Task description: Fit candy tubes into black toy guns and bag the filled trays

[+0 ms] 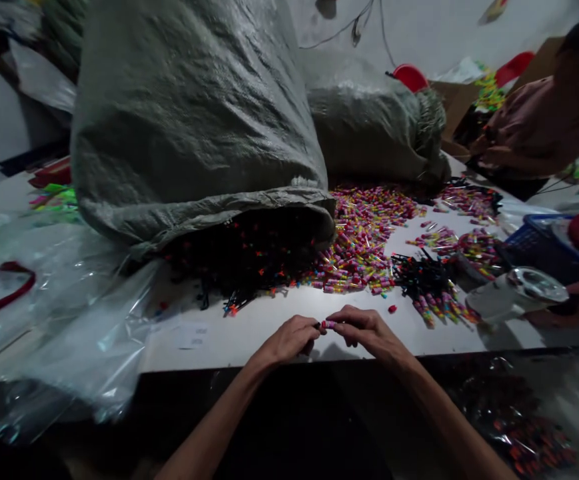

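Pinching slim pink cylinder [328, 325], right hand [368, 328], left hand [293, 337] seemingly pinching dark piece [318, 326]

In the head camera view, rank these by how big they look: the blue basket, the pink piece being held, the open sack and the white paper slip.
1. Open sack
2. Blue basket, partly covered
3. White paper slip
4. Pink piece, partly hidden by fingers

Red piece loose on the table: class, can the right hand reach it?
Probably yes: the red piece lies near the right hand, nothing between, though that hand holds a pink tube.
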`<state>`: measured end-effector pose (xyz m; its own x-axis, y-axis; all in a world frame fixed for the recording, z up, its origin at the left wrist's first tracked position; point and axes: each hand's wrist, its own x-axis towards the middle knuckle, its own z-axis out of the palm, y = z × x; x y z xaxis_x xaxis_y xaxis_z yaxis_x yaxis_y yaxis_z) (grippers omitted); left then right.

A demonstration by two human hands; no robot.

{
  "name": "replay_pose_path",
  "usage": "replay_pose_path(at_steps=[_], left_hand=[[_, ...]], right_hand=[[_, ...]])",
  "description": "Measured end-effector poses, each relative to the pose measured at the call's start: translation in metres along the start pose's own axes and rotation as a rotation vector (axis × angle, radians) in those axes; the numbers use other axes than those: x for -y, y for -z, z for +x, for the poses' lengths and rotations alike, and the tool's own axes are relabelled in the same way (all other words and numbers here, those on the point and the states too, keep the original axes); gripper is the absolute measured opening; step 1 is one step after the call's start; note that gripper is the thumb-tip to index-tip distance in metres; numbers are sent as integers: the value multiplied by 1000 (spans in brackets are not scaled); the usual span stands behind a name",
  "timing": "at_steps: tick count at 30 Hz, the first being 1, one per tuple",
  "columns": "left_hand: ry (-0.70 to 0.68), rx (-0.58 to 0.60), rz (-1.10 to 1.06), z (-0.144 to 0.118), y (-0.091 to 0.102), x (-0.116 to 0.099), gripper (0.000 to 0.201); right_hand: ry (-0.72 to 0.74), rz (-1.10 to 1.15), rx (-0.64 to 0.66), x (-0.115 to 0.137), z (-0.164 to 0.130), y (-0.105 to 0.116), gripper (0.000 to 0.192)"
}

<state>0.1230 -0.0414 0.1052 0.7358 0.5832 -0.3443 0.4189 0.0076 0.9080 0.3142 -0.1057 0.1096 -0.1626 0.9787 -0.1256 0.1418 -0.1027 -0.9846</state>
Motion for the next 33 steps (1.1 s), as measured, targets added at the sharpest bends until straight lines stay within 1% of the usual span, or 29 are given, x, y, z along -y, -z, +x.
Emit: replay_pose_path(at_steps=[3,6,11,16,21,24,27,30,32,33], left_hand=[[-5,27,97,-2,-1,-1,24],[-4,25,179,-3,-2,-3,24],[-2,49,207,-4,-2,-5,21],[25,64,253,-4,-1,-5,23],[-12,89,375,-6,-3,-9,22],[-45,93,468,-7,-5,-8,22],[-24,117,450,-6,-9,-4,22],[-4,169,450,-5,-17,-3,23],[-48,143,486,-4,-21,-4,25],[-103,87,509,-3,-22,-5,25]], right_hand=[[17,-4,33,3,-2,1,32],[30,4,59,3,-4,4,30],[15,23,58,0,-6,6,31],[-8,-25,107,-1,-6,7,32],[-28,-36,126,-1,-6,4,35],[-43,-118,103,0,-8,0,36],[27,-273,70,-4,-10,-4,34],[52,-330,102,-10,-11,-5,32],[7,-297,104,-13,-12,0,31],[-18,-276,90,-14,-14,6,31]])
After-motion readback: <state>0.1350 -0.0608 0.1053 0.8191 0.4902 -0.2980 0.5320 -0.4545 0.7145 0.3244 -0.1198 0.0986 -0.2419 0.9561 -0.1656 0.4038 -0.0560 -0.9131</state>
